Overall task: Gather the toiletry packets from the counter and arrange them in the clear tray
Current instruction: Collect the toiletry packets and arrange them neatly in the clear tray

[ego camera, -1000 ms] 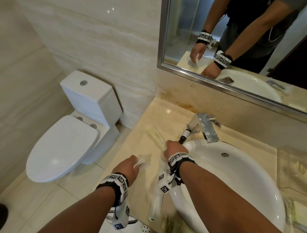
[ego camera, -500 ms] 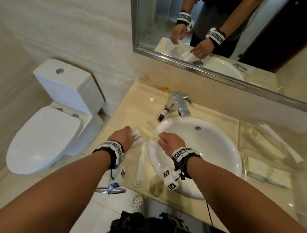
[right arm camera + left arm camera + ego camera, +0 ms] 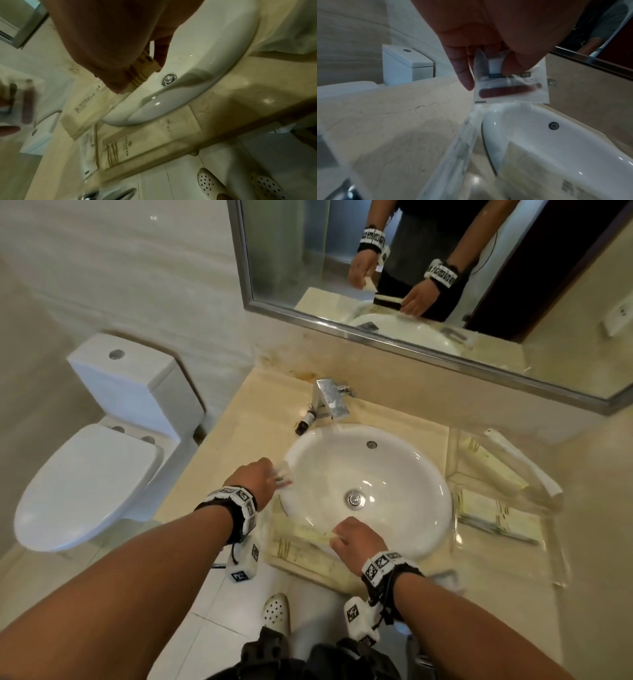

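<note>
My left hand [image 3: 255,479] pinches a small clear sachet [image 3: 510,86] with a dark red nail file inside, held over the left rim of the basin. My right hand [image 3: 352,537] pinches the crimped end of a long yellowish packet [image 3: 96,106], which hangs over the basin's front edge [image 3: 308,534]. More packets [image 3: 301,553] lie on the counter in front of the basin, and a long clear one [image 3: 458,152] lies along its left side. The clear tray [image 3: 507,571] sits right of the basin with several packets [image 3: 493,511] in it.
A white basin [image 3: 404,474] fills the counter's middle, with a chrome tap [image 3: 330,400] and a small dark bottle [image 3: 305,422] behind it. A toilet [image 3: 92,470] stands to the left, below the counter. A mirror [image 3: 428,261] hangs above.
Both hands have come back from the far left of the counter toward the basin's front, each still holding its packet. The head view has swung right, bringing the tray fully into sight.
</note>
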`<state>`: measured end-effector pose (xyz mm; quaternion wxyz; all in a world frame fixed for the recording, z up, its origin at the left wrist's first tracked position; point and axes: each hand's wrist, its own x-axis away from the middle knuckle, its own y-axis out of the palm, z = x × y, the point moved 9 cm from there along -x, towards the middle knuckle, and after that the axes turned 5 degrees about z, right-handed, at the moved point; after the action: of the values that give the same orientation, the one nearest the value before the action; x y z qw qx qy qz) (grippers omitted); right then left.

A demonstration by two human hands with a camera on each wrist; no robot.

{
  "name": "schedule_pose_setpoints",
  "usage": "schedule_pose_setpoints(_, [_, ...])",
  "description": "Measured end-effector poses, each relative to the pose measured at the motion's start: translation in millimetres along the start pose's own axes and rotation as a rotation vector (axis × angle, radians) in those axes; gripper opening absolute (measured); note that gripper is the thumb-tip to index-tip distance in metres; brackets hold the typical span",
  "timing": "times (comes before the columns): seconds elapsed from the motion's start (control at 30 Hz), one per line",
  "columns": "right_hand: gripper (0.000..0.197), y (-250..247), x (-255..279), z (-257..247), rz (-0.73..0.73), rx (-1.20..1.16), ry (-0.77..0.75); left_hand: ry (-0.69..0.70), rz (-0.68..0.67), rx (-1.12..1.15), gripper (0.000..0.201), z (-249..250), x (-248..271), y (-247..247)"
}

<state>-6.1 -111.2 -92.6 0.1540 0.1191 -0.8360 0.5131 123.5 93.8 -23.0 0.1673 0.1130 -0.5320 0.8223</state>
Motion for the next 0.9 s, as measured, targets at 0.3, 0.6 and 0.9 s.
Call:
schedule_pose_setpoints(0.3, [0.029,43,30,2,0.037,0.15,-0.008,-0.018,0.029,0.027,0.024,5,42,15])
schedule_pose_setpoints(0.6, [0.029,58,27,-3,0.108,0.242,-0.047,0.011,0.027,-0.015,0.013,8,57,24])
schedule_pose_setpoints(0.9, [0.032,65,26,-1,0.098,0.293,0.003,0.045,-0.012,-0.091,0.006,12,41,36])
